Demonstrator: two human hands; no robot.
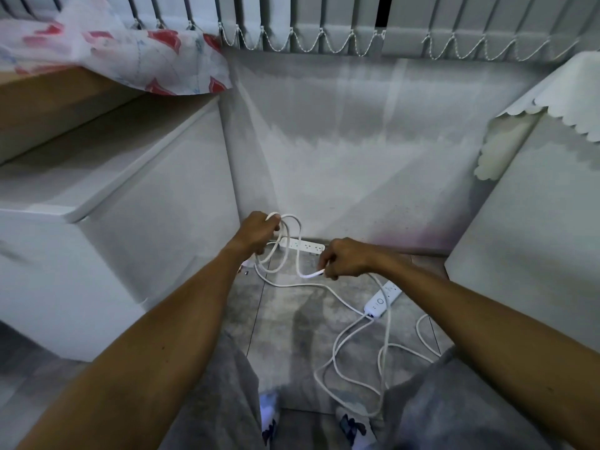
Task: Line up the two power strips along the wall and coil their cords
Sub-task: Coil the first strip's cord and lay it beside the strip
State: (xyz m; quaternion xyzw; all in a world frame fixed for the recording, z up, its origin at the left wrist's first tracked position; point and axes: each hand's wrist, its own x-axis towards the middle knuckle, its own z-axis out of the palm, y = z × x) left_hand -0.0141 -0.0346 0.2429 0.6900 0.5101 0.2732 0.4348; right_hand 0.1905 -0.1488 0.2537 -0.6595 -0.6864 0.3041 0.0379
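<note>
A white power strip [303,245] lies on the floor against the wall, between my hands. My left hand [258,232] grips several loops of its white cord [293,222], held above the strip's left end. My right hand [345,258] pinches a further stretch of the same cord just in front of the strip. A second white power strip [383,298] lies at an angle on the floor to the right, partly behind my right forearm. Its cord [354,362] sprawls in loose loops on the floor toward my knees. A plug [246,267] lies by my left wrist.
A white cabinet [107,222] stands on the left with a flowered cloth [130,53] on top. Another white unit [535,228] with a scalloped cover stands on the right. Vertical blinds [324,24] hang above the wall. My knees and socked feet fill the bottom edge.
</note>
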